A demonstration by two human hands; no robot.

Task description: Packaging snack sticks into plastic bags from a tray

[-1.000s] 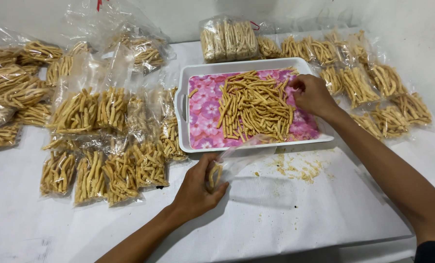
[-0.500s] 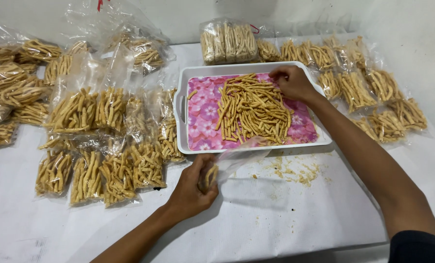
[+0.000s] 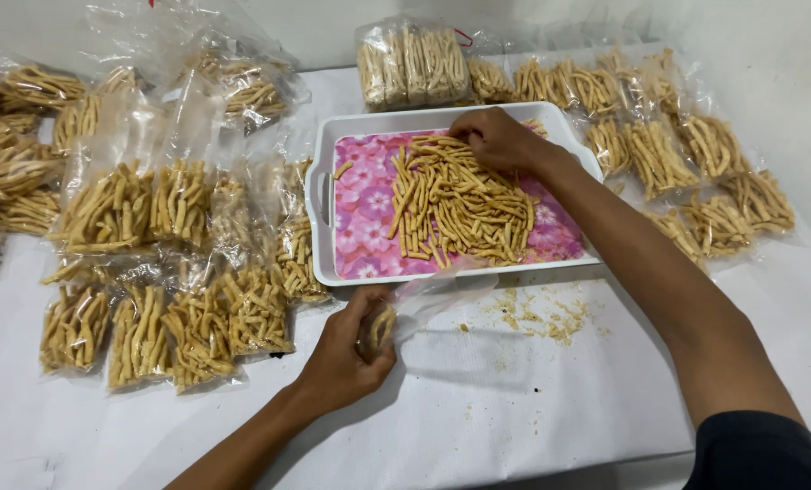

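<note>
Snack sticks fill our floral tray; right hand pinches some, left hand grips a part-filled plastic bag, packed bags crowding beside.

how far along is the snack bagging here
Done: many filled clear plastic bags of snack sticks lie left of the white tray with pink floral base, more on its right. In hand: the left hand holds a clear bag with few sticks; the right hand reaches into the loose pile of fried yellow sticks. Left: that pile.
</note>
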